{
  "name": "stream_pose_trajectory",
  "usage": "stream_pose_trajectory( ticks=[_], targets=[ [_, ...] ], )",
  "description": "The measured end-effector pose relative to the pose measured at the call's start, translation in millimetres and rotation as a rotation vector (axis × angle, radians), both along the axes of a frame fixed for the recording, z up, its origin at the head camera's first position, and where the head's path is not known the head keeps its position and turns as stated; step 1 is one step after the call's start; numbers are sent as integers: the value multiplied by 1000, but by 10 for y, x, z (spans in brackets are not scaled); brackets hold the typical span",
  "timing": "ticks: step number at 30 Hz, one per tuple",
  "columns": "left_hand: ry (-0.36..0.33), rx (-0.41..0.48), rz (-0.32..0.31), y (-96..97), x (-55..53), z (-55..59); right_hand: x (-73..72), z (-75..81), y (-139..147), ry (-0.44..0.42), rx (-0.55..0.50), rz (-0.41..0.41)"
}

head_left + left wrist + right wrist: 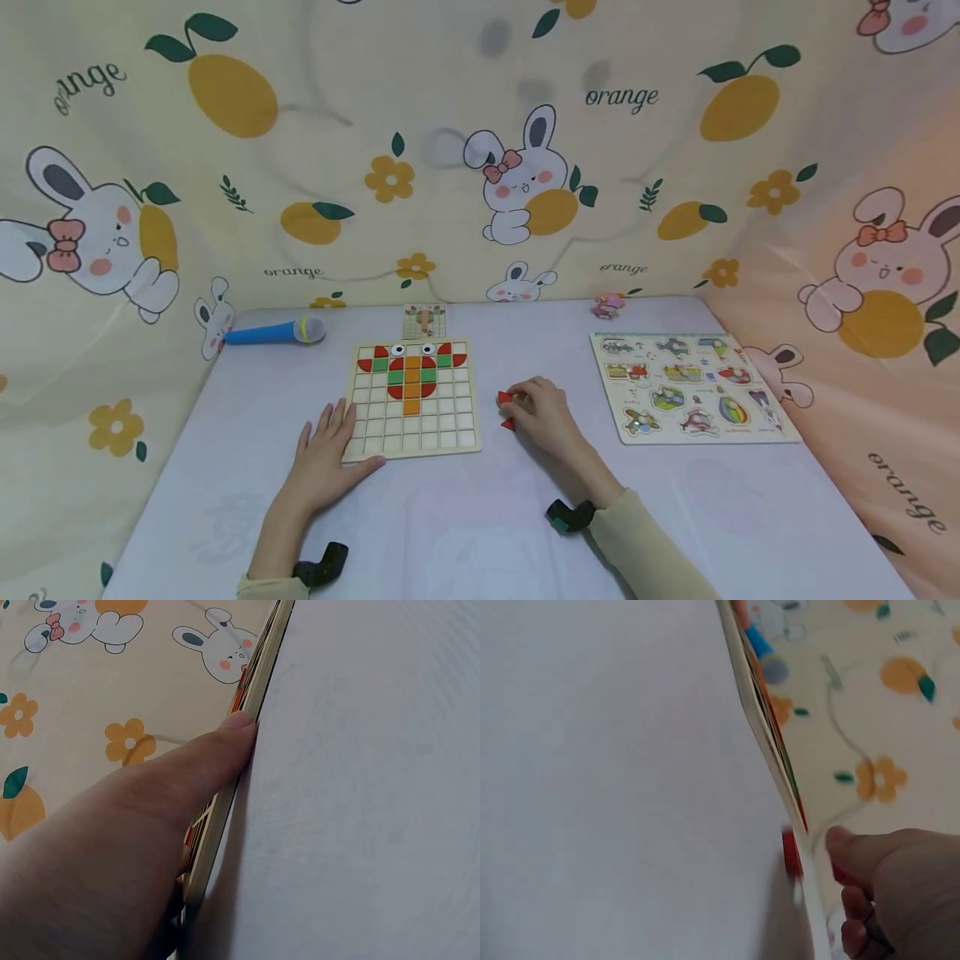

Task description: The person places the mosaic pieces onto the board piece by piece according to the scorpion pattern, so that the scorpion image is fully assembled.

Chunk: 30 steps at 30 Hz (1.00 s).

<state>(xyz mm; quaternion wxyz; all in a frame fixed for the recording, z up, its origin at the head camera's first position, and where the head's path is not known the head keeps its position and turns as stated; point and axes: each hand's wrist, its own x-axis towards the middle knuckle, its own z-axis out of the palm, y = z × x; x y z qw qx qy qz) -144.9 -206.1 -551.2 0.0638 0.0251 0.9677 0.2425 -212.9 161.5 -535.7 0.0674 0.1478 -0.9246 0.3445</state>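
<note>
A square wooden grid board (442, 437) holds a pattern of red, green and orange pieces with two round white eyes at its top. My left hand (326, 454) rests at the board's lower left corner, fingers spread along the left side. In the left wrist view the thumb (225, 746) lies against the board's edge (217, 836). To the right of the board, my right hand (543, 412) pinches a small red piece (841, 874) between thumb and fingers. Just under that hand, close to the table, is another red piece (509, 424).
A pattern card (424, 322) lies behind the board. To the left is a blue toy microphone (270, 333). A picture puzzle board (705, 437) lies on the right, with a small pink figurine (608, 305) behind it. Printed cloth (420, 100) hangs behind the white table (465, 533).
</note>
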Motion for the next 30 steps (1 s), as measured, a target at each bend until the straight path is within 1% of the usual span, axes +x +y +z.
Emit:
stream_pose_trajectory(
  ticks=[3, 7, 12, 15, 19, 21, 24, 30],
  targets=[
    [-1, -2, -1, -1, -1, 13, -14, 52, -248, -28, 0, 55],
    [4, -2, -4, 2, -2, 20, -26, 63, -630, -40, 15, 143],
    [18, 0, -8, -2, 1, 14, 0, 18, -1030, -40, 7, 252],
    [22, -1, -13, -15, 2, 6, 31, -35, -1184, -52, 32, 279],
    [33, -7, -15, -30, -11, 1, 39, -95, -1268, -42, 52, 266],
    [39, -9, -12, -41, -15, 3, 32, -113, -1280, -36, 35, 258],
    [42, -7, -12, -49, -17, -1, 30, -131, -1274, -29, 19, 260],
    [37, -3, -16, -22, -7, -20, 55, -157, -1240, -28, 41, 266]
  ],
)
